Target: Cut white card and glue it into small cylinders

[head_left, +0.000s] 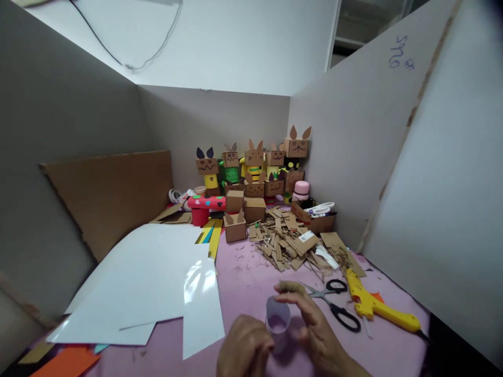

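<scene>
One curled tube (277, 315), glossy wht sheets (157, 272), cdbd scraps (280, 238)

Pink container (301, 190) behind cardboard scraps (291, 244)

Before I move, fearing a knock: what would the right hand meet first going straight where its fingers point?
The right hand would probably meet the pale, hollow, paper-like cylinder; depth is unclear.

1. A rolled pale tube (278, 308) is pinched at its near left edge by the left hand (244, 346).
2. The tube's rim is met by the fingertips of the right hand (317, 327).
3. Scissors (324, 294), blades spread, are positioned beside a yellow glue gun (371, 305).
4. Cardboard scraps (280, 238) are heaped before box-headed figures (254, 157).
</scene>
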### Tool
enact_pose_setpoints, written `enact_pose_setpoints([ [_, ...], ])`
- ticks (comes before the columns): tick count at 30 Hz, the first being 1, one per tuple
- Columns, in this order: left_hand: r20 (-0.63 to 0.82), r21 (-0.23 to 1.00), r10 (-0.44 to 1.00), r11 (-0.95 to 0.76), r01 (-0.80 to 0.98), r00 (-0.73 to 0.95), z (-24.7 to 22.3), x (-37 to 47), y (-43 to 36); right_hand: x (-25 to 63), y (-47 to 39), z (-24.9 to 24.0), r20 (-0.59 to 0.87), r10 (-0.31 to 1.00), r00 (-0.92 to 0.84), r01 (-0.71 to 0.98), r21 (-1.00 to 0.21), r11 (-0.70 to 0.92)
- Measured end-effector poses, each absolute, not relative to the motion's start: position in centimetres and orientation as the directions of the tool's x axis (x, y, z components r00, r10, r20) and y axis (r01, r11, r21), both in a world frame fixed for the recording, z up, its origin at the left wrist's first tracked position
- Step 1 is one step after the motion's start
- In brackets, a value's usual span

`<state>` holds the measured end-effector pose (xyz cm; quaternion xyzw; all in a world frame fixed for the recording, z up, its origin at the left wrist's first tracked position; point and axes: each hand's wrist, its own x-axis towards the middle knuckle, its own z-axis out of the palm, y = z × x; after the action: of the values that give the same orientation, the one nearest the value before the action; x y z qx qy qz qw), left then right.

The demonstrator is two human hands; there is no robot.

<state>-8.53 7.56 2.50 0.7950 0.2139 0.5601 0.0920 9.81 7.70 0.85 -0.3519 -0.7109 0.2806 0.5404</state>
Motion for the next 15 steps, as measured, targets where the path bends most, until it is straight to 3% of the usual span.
enact_pose_setpoints([
  [4,0.644,0.728,0.763,-0.591,0.347,-0.051,2.2,-9.9,8.1,10.5,8.1,0.8,0.545,0.835,0.072,0.247,-0.821,0.515],
  [7,0.433,0.867,0.887,-0.361,0.345,-0.161,2.0,-10.2,8.6,10.7,8.2,0.7,0.545,0.829,0.123,0.281,-0.821,0.497],
  [10,0.442,0.843,0.890,-0.369,0.391,-0.113,1.8,-10.0,9.2,10.4,7.8,0.6,0.631,0.775,0.034,0.370,-0.729,0.576],
  [13,0.523,0.744,0.852,-0.446,0.498,-0.018,1.5,-9.7,9.4,9.9,7.5,0.8,0.720,0.680,-0.139,0.497,-0.543,0.676],
  [15,0.485,0.751,0.870,-0.464,0.470,0.084,1.4,-9.5,9.3,9.7,7.5,0.9,0.721,0.641,-0.263,0.553,-0.431,0.713],
])
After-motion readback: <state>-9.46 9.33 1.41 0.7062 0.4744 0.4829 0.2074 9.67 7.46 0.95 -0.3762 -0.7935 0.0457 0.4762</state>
